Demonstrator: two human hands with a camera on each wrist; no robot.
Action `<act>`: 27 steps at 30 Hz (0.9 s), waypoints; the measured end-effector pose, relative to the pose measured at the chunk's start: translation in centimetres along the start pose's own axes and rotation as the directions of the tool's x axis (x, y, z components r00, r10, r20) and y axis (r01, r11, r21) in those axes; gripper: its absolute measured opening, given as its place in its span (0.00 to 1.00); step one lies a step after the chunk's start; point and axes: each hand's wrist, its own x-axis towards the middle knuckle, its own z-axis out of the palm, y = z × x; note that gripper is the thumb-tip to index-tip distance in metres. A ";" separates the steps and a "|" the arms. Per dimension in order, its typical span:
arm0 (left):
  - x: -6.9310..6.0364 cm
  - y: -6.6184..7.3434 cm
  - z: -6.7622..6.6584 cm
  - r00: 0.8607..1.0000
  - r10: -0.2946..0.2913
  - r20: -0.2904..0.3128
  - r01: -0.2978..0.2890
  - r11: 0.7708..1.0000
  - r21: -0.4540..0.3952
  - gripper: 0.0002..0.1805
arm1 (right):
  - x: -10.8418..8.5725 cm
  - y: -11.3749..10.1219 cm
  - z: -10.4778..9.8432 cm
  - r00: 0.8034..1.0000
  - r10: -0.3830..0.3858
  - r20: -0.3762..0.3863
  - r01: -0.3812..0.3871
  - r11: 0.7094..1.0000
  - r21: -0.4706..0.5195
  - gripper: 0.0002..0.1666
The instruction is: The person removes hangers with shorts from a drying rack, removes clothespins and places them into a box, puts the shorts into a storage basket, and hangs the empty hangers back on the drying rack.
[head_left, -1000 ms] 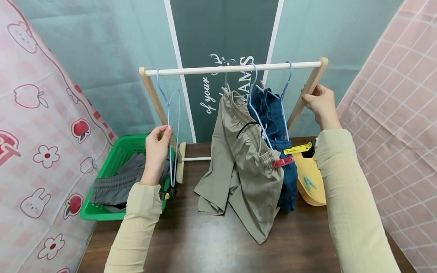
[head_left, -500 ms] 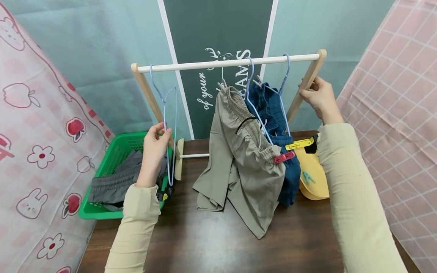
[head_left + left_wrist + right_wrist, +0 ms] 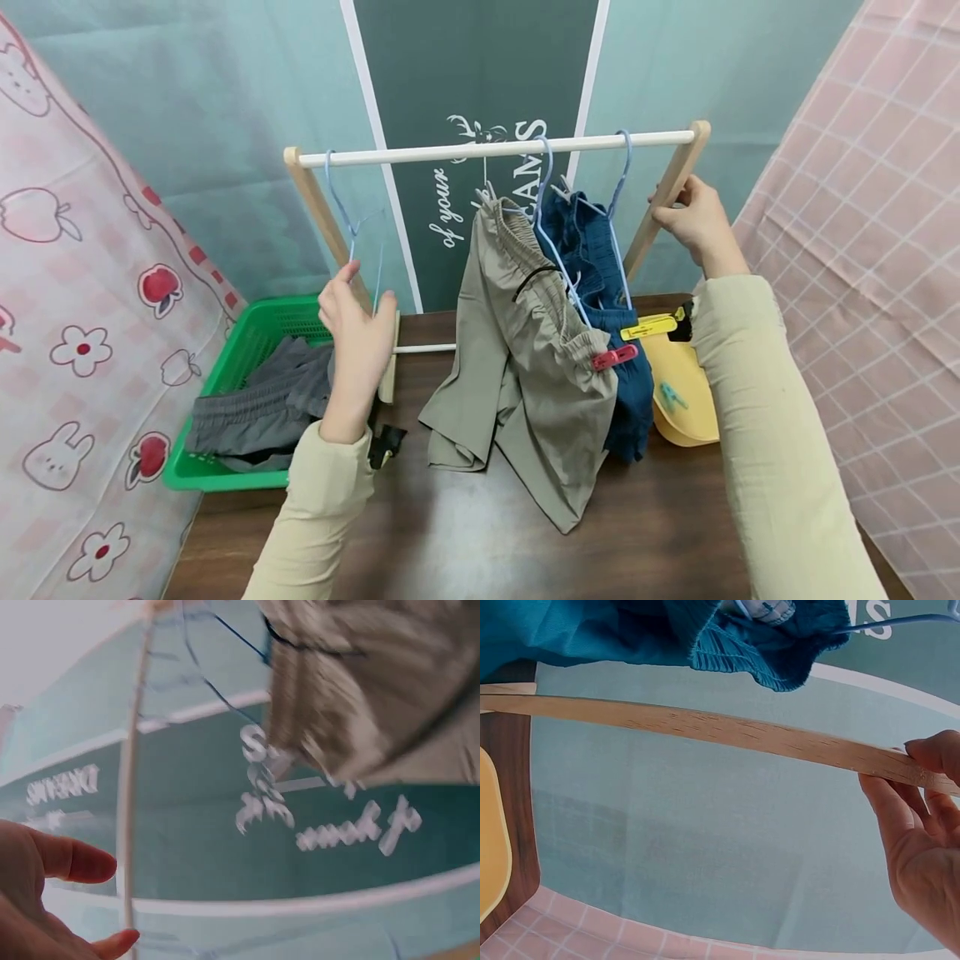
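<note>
In the head view my left hand (image 3: 358, 354) is beside an empty blue hanger (image 3: 351, 227) hooked at the rail's left end, its thumb and index finger spread apart. The left wrist view also shows a gap between thumb and fingertip. My right hand (image 3: 701, 225) grips the wooden right post (image 3: 663, 196) of the clothes rack; the right wrist view shows thumb and fingers on either side of that post (image 3: 750, 733). From the white rail (image 3: 420, 155) hang khaki pants (image 3: 551, 350), with a red clothespin (image 3: 615, 357), and blue pants (image 3: 588, 246), with a yellow clothespin (image 3: 648, 327).
A green basket (image 3: 180, 458) with dark grey pants (image 3: 251, 417) stands left of the rack. On the right, partly behind the right sleeve, is a yellow container (image 3: 690, 396) with a teal clothespin (image 3: 672, 396). Printed curtains enclose the brown table (image 3: 450, 550).
My left hand has let go of the empty hanger, its thumb and index finger now spread. The right hand keeps its grip on the post. The head view has shifted slightly.
</note>
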 end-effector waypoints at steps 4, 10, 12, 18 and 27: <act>-1.3 1.4 0.7 0.998 0.057 0.023 -0.057 0.998 -0.006 0.29 | 0.0 0.1 0.1 1.000 -0.001 0.001 0.001 1.000 0.000 0.26; -2.4 2.4 2.8 0.981 0.160 0.112 -0.150 0.984 -0.097 0.27 | 0.0 -0.1 0.2 1.000 0.007 0.001 -0.007 1.000 0.019 0.27; -2.6 2.2 3.8 0.971 0.188 0.145 -0.168 0.975 -0.144 0.26 | 0.0 -0.1 0.2 1.000 0.009 0.003 -0.009 1.000 0.018 0.29; -3.5 1.3 7.2 0.934 0.280 0.221 -0.231 0.947 -0.225 0.21 | 0.0 -0.2 0.4 1.000 0.018 0.007 -0.018 1.000 0.007 0.31; -4.4 1.5 11.0 0.879 0.335 0.340 -0.240 0.926 -0.293 0.19 | 0.2 -0.1 0.4 1.000 0.021 -0.010 -0.021 1.000 0.006 0.29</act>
